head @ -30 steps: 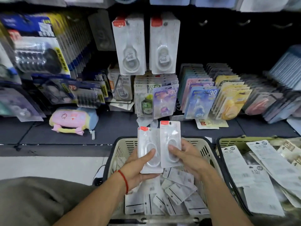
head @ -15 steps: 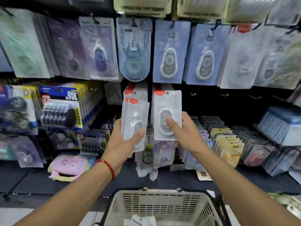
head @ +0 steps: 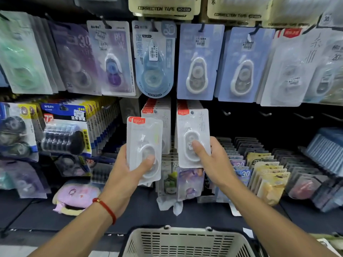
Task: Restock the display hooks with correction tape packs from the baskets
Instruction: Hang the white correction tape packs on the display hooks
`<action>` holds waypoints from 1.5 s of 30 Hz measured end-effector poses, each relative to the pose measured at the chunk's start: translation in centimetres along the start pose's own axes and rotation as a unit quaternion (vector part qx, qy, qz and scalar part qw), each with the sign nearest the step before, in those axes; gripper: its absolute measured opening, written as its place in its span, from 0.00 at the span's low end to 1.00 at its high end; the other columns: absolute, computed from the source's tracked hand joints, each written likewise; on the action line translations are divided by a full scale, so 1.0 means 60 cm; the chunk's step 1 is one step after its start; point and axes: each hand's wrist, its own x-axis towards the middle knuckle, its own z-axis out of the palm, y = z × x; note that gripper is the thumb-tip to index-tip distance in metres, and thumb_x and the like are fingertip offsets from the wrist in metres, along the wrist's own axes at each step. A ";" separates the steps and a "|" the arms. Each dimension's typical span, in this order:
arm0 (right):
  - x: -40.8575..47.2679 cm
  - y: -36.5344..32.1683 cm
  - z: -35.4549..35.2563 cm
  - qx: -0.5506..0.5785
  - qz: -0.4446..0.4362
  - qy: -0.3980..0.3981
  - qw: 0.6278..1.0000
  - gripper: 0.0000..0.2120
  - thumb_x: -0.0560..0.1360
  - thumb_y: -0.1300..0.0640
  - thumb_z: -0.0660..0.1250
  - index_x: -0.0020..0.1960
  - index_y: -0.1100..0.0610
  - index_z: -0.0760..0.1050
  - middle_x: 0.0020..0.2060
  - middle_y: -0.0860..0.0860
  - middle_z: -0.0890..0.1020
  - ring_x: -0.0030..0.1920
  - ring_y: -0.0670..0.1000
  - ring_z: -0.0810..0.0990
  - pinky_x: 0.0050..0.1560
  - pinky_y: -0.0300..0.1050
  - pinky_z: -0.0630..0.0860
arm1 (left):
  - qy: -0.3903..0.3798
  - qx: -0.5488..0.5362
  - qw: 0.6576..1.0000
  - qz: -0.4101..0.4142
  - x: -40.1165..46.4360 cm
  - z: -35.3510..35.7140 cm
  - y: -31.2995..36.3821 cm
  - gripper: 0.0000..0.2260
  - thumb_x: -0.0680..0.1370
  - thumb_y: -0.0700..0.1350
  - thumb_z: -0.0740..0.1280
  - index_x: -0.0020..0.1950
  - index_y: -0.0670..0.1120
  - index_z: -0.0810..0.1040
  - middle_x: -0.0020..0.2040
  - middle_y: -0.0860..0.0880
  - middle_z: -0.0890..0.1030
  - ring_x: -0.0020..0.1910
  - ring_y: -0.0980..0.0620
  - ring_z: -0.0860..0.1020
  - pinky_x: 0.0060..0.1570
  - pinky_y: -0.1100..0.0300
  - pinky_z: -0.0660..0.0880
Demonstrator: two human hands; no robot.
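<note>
A dark pegboard display wall (head: 259,123) is filling the view, hung in rows with carded correction tapes: pale blue, lilac and green cards above, and two stacks of white cards with red corner labels (head: 157,112) hanging side by side at mid height. To the right of those stacks several bare metal hooks (head: 265,114) are standing empty. Below, a cream slotted plastic basket (head: 185,242) is sitting at the bottom edge, between the forearms.

The left hand (head: 126,171) is gripping a small bundle of clear-and-white blister packs with red labels (head: 143,145), thumb pressing across the front bubble and fingers wrapping behind; the bundle is hovering upright just in front of the left hanging stack, apart from any hook. The right hand (head: 213,164) is pinching a single white correction tape pack with a red label (head: 193,134), thumb lying on the oval bubble, holding it against the front of the right stack.

The step in hand looks like hanging: the right pack is lining up with its hook, though whether the hole is already threaded cannot be told. The next move probably calls for sliding that card's hole over the hook tip and pushing it back, then peeling one pack off the left bundle to repeat.
</note>
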 end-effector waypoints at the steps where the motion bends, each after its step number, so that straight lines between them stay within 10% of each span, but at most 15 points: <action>1: -0.003 0.002 0.000 0.008 -0.003 0.005 1.000 0.12 0.81 0.41 0.68 0.58 0.47 0.77 0.47 0.43 0.85 0.37 0.45 0.85 0.31 0.36 0.79 | 0.000 -0.007 1.000 0.000 0.001 0.001 0.000 0.30 0.64 0.63 0.80 0.64 0.65 0.77 0.61 0.58 0.85 0.60 0.57 0.84 0.57 0.55 0.80; 10: 0.004 0.026 -0.036 -0.314 0.105 0.001 0.944 0.31 0.80 0.30 0.59 0.68 0.55 0.69 0.59 0.47 0.81 0.56 0.50 0.80 0.47 0.49 0.73 | -0.008 -0.039 0.999 -0.007 -0.001 0.030 0.002 0.28 0.70 0.56 0.80 0.68 0.58 0.77 0.61 0.55 0.86 0.62 0.52 0.84 0.64 0.43 0.80; 18: -0.081 -0.003 -0.011 -0.037 0.027 -0.091 0.995 0.28 0.68 0.24 0.71 0.60 0.42 0.78 0.51 0.42 0.86 0.49 0.47 0.85 0.48 0.47 0.84 | -0.121 -0.127 0.979 -0.103 -0.024 0.106 -0.006 0.34 0.71 0.48 0.83 0.73 0.51 0.73 0.65 0.44 0.85 0.62 0.40 0.85 0.63 0.34 0.79; 22: -0.090 -0.004 -0.040 -0.011 0.036 -0.081 0.996 0.19 0.75 0.40 0.71 0.62 0.47 0.80 0.51 0.42 0.88 0.52 0.46 0.87 0.52 0.43 0.83 | -0.165 -0.149 0.968 -0.119 -0.020 0.129 -0.009 0.33 0.73 0.48 0.80 0.75 0.51 0.71 0.68 0.42 0.83 0.64 0.38 0.83 0.66 0.29 0.74; 27: -0.089 0.007 -0.085 0.040 0.046 0.005 0.998 0.16 0.80 0.45 0.69 0.65 0.48 0.76 0.55 0.46 0.87 0.55 0.49 0.87 0.50 0.55 0.85 | -0.208 -0.112 0.969 -0.079 0.017 0.151 -0.014 0.29 0.75 0.49 0.79 0.73 0.57 0.73 0.67 0.47 0.84 0.65 0.43 0.83 0.59 0.45 0.83; 34: -0.052 0.018 -0.147 -0.021 0.004 0.067 0.997 0.10 0.85 0.48 0.63 0.65 0.46 0.74 0.50 0.48 0.85 0.30 0.57 0.79 0.31 0.53 0.79 | -0.110 0.015 0.993 0.049 0.043 0.159 -0.029 0.19 0.80 0.52 0.74 0.62 0.73 0.73 0.62 0.63 0.83 0.61 0.63 0.82 0.56 0.69 0.79; 45: -0.010 0.051 -0.106 0.004 -0.010 0.142 0.990 0.15 0.79 0.40 0.67 0.58 0.48 0.79 0.43 0.54 0.85 0.28 0.52 0.77 0.34 0.53 0.76 | -0.108 -0.043 0.992 0.039 0.021 0.111 -0.025 0.25 0.76 0.58 0.73 0.72 0.66 0.70 0.68 0.60 0.81 0.68 0.53 0.80 0.67 0.42 0.78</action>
